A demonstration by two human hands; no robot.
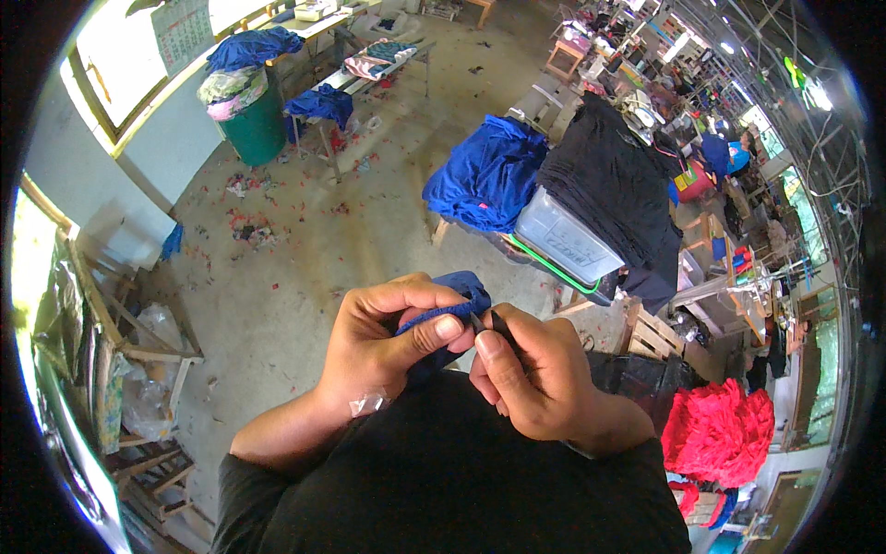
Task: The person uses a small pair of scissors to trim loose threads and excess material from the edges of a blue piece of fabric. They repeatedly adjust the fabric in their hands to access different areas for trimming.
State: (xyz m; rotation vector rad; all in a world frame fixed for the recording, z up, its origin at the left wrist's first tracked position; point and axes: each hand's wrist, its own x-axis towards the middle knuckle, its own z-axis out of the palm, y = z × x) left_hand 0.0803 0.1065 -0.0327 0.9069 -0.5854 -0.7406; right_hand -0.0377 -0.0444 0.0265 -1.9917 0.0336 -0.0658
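Observation:
In front of my chest, my left hand (374,342) pinches a folded piece of dark blue cloth (468,284) between thumb and fingers. Part of the cloth hangs down behind that hand. My right hand (544,374) is closed on a small dark pointed tool (499,322), mostly hidden by the fingers; its exact kind does not show. The tool's tip meets the edge of the cloth beside my left thumb. A piece of clear tape (369,403) sticks to my left wrist.
Ahead to the right, a blue cloth pile (489,171) and a black cloth stack (604,157) sit by a clear plastic bin (565,238). Red cloth (720,432) is heaped at the right. A green barrel (256,125) and bench (374,78) stand far left. Scraps litter the concrete floor (277,277).

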